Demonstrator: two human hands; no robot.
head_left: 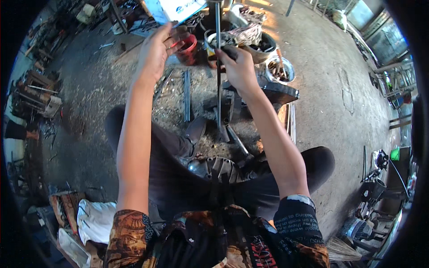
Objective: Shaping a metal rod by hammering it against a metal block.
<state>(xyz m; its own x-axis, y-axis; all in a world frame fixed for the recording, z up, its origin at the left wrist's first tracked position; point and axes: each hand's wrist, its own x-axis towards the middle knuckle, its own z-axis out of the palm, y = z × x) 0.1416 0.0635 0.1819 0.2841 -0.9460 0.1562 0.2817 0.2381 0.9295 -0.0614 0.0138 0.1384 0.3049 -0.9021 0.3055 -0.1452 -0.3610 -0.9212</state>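
My right hand (pixel 237 66) is closed around a long, thin metal rod (pixel 218 27), with thumb and fingers pressed on its middle. The rod stands upright in the picture, from the top edge down past my hand. To the left, my left hand (pixel 154 54) is raised with its fingers stretched out, apart from the rod. Behind its fingertips is a red bucket (pixel 187 52). Below my right hand lies a dark anvil-like metal block (pixel 283 92). A hammer-like tool (pixel 222 133) and a metal pipe (pixel 237 140) lie between my legs.
Several thin rods (pixel 187 100) lie side by side on the dirt floor. A white bucket of tools (pixel 290 73) stands right of my hand, with a larger bucket (pixel 261 56) behind it. A white sack (pixel 96 219) lies at lower left, a straw broom (pixel 342 250) at lower right.
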